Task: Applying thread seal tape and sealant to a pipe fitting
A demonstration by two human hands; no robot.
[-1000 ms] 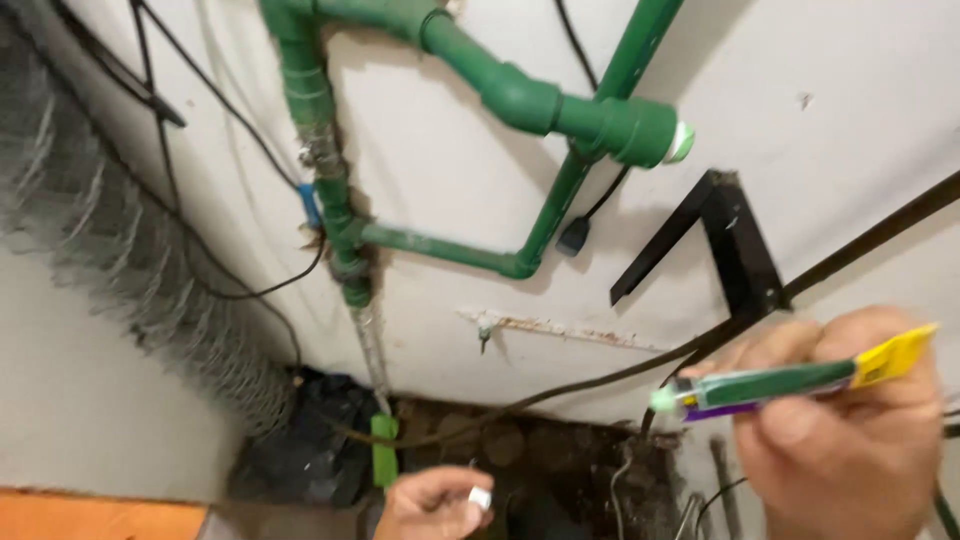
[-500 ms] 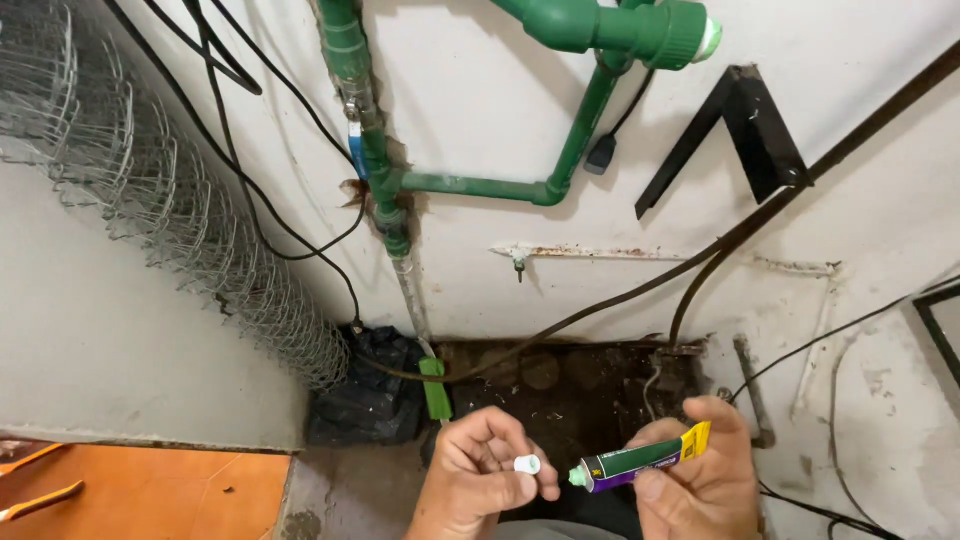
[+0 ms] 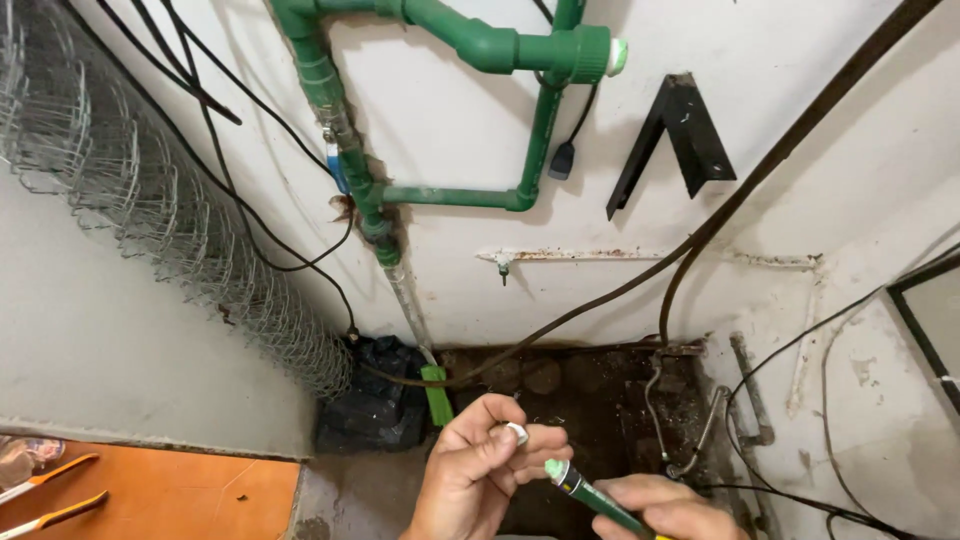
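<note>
**Two hands, a small white cap and a green tube**

Your left hand (image 3: pixel 480 470) is at about 6 o'clock in the view, low in the middle. Its fingers are curled together and they pinch a small white cap (image 3: pixel 516 432) between the thumb and the fingertips. Your right hand (image 3: pixel 665 508) is at about 5 o'clock, partly cut by the lower edge. It is closed around a green tube (image 3: pixel 590 493), which lies slanted, with its pale green tip (image 3: pixel 556 468) pointing toward 10 o'clock. The tip is just beside the fingers of the left hand; I cannot tell if it touches them. The cap is just above the tip, apart from it.

Behind the hands there is a dark opening in the floor (image 3: pixel 600 390) with rusty metal parts. On the white wall, at 12 o'clock, green pipes (image 3: pixel 455 195) run. A roll of wire mesh (image 3: pixel 150 210) stands at 9 o'clock. At 7 o'clock, orange-handled tools (image 3: pixel 50 495) lie on an orange surface (image 3: pixel 190 500).
</note>
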